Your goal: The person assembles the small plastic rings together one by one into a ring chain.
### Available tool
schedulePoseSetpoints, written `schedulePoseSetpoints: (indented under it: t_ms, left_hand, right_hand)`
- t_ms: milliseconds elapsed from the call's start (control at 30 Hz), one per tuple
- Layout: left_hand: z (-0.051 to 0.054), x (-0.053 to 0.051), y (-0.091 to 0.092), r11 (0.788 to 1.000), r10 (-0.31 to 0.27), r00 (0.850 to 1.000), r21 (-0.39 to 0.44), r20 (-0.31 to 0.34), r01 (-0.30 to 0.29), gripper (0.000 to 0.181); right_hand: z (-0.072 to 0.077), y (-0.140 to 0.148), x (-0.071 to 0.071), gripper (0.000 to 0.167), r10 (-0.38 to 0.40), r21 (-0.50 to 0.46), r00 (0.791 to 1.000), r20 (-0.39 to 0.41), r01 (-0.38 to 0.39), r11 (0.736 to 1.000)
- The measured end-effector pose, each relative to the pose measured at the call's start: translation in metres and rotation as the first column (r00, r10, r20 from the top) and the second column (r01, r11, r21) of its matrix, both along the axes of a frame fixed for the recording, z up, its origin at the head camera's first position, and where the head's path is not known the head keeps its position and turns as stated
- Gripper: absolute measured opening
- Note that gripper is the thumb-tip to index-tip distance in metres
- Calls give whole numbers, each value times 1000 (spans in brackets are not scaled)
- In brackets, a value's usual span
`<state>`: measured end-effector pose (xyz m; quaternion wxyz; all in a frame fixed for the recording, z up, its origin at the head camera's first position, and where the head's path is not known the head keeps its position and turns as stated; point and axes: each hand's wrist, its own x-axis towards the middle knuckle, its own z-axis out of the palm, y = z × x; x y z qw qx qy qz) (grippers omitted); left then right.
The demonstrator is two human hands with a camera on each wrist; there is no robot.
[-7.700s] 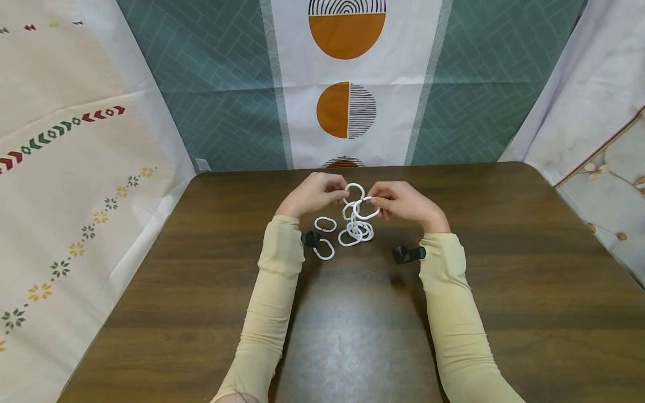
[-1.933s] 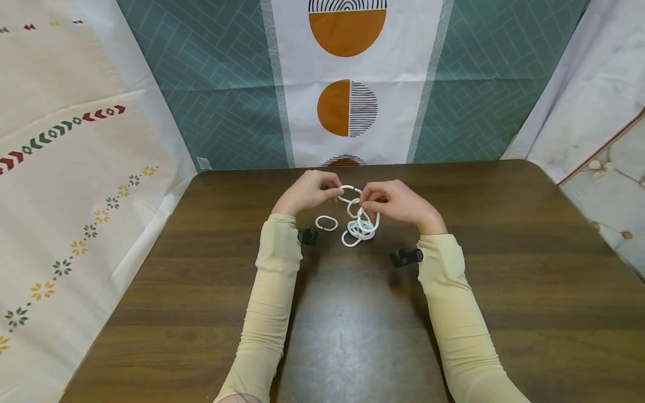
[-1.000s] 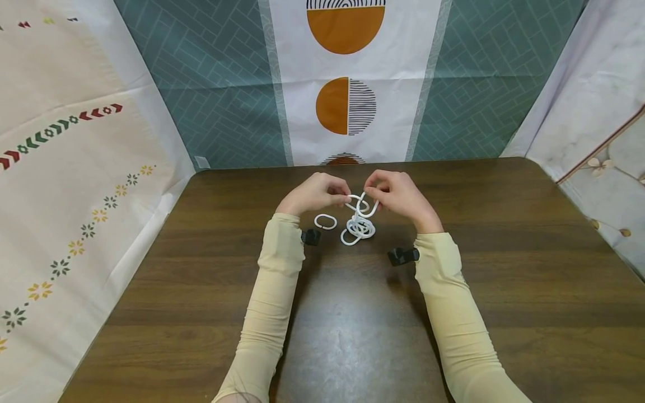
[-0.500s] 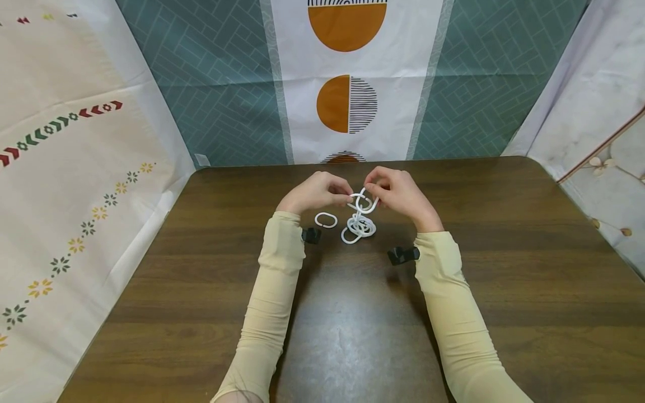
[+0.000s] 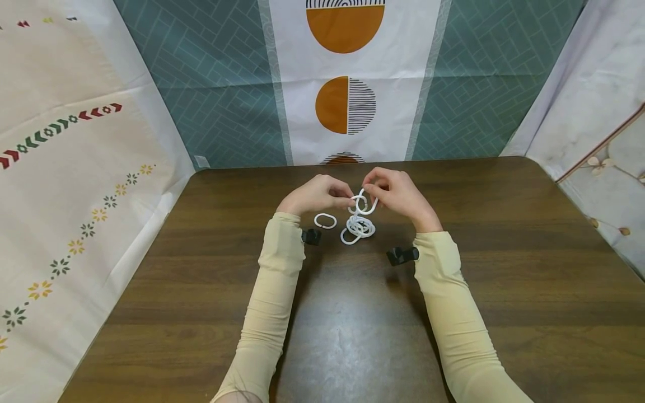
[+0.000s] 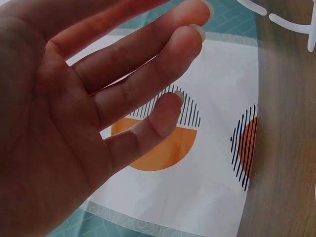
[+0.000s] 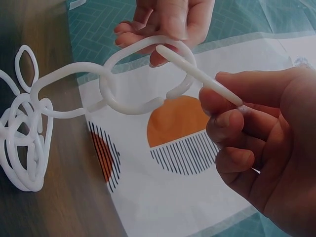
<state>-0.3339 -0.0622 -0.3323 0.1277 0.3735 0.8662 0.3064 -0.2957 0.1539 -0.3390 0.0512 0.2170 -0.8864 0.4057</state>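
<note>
White plastic C-shaped links are joined in a chain. My left hand (image 5: 319,195) pinches the chain's end link (image 7: 128,108), which has a gap in its side. My right hand (image 5: 400,193) holds a separate-looking white link (image 7: 202,77) between thumb and fingertips, seen edge-on in the right wrist view. This link crosses in front of the end link's opening; whether the two are hooked together I cannot tell. Below the hands, the rest of the chain lies in a heap (image 7: 29,183) on the table. The left wrist view shows the left palm with several fingers loosely bent.
One loose white link (image 5: 325,215) lies on the brown wooden table (image 5: 347,313), left of the heap. Behind the table's far edge hangs a patterned cloth (image 5: 232,112). A black wrist camera (image 5: 403,256) sits on the right forearm, another (image 5: 311,237) on the left.
Two loose links lay on the table at first; one lies there now. The right hand has lifted its link from beside the heap, and the left hand has edged right, bringing the end link closer.
</note>
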Motion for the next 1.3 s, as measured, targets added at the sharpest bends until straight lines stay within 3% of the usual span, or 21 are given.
schedulePoseSetpoints:
  t_ms: [200, 600, 1300]
  left_hand:
    - [0, -1, 0, 999, 26, 1000, -24, -4, -26, 30]
    - [0, -1, -2, 999, 39, 999, -39, 34, -38, 22]
    - [2, -4, -14, 999, 49, 999, 0, 24, -49, 15]
  right_hand:
    - [0, 0, -1, 9, 10, -11, 1000, 12, -10, 1000]
    - [1, -2, 0, 16, 18, -64, 996, 88, -13, 998]
    - [-5, -9, -1, 19, 176, -90, 978, 115, -166, 982]
